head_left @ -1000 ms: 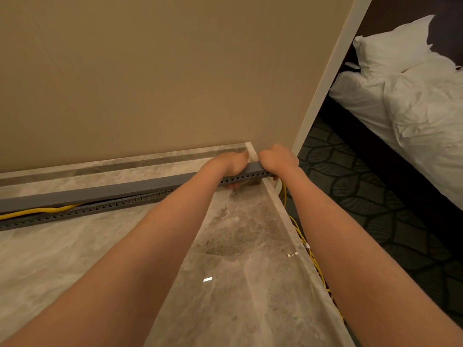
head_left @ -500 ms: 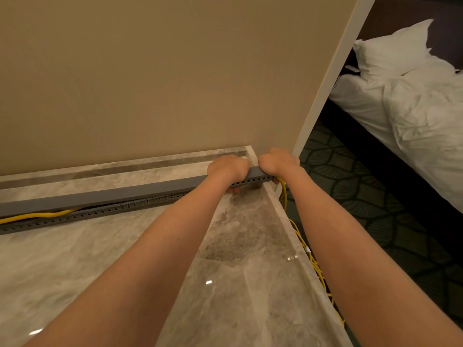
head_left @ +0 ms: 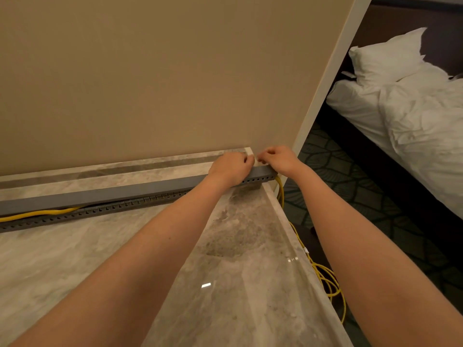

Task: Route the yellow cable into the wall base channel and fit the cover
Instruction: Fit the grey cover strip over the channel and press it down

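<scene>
Left hand point(head_left: 231, 169), right hand point(head_left: 279, 160) side by side, fingers point(head_left: 266, 154) curled.

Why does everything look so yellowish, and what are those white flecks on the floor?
Head view: warm, dim light tints everything; the flecks are glare on the polished marble floor; the wide-angle lens likely tilts the white corner trim; a soft shadow lies under the grey cover near the left hand.
</scene>
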Demonstrator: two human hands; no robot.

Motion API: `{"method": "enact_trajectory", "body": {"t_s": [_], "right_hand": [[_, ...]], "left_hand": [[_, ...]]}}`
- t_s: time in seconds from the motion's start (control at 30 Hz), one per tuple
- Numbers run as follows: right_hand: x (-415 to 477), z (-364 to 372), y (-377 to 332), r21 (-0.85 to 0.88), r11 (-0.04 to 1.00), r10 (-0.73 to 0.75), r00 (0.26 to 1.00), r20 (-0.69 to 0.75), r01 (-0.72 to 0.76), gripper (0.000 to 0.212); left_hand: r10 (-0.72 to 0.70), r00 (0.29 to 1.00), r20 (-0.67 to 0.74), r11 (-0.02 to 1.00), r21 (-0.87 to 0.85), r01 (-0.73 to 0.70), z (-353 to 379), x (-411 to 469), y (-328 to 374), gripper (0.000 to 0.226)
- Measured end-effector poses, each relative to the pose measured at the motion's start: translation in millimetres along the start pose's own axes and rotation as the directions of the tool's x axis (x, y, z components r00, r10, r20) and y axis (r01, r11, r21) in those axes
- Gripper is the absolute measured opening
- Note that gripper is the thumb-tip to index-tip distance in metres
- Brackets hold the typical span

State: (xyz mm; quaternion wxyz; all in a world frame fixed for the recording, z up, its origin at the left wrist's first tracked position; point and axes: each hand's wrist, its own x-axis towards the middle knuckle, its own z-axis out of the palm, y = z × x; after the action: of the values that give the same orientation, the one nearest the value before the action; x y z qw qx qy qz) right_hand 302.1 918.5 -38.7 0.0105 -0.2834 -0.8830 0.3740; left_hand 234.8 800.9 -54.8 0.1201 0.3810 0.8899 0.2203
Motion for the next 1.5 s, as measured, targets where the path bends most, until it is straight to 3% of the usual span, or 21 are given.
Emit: {"method": "enact_trajectory", "body": {"t_s": [0.07,0.2,0.37,0.57,0.73,0.93,1.07,1.3,1.5], "right_hand": [[-5,-7,-8,-0.002,0.999,-0.047,0.994,0.097,0.047,0.021],[-14,-16,-14,-0.205,0.973,-0.040,0.953,0.301,0.105,0.041],[-18,-9,-17,-0.490,0.833,-0.155,0.959,0.239,0.257,0.039],[-23,-3,-19,-0.631,0.707,-0.235,0.948,0.215,0.319,0.030],[-20,-5,-18,-0.612,0.732,-0.213,0.954,0.212,0.299,0.034],[-21,-4,-13,-0.576,0.780,-0.149,0.967,0.206,0.243,0.051],[-23,9,-27,-0.538,0.805,-0.146,0.962,0.230,0.251,0.057],[-24,45,-49,-0.576,0.732,-0.275,0.932,0.238,0.363,0.041],[-23,43,-50,-0.447,0.835,-0.261,0.946,0.190,0.320,0.039]], "left_hand": [[0.136,0.991,0.012,0.991,0.012,-0.136,-2,-4,-1,0.040],[0.245,0.956,0.159,0.964,0.066,-0.258,-18,-13,-15,0.030],[0.280,0.947,0.158,0.909,0.273,-0.315,-32,-25,-36,0.039],[0.226,0.969,0.098,0.938,0.248,-0.244,-29,-22,-35,0.040],[0.187,0.982,0.029,0.964,0.189,-0.189,-21,-25,-34,0.036],[0.197,0.973,0.118,0.947,0.236,-0.220,-29,-29,-40,0.045],[0.119,0.982,0.145,0.949,0.275,-0.156,-48,-44,-63,0.051],[-0.011,0.992,0.123,0.948,0.316,-0.029,-62,-60,-87,0.052],[-0.045,0.986,0.158,0.951,0.310,-0.007,-58,-58,-84,0.045]]}}
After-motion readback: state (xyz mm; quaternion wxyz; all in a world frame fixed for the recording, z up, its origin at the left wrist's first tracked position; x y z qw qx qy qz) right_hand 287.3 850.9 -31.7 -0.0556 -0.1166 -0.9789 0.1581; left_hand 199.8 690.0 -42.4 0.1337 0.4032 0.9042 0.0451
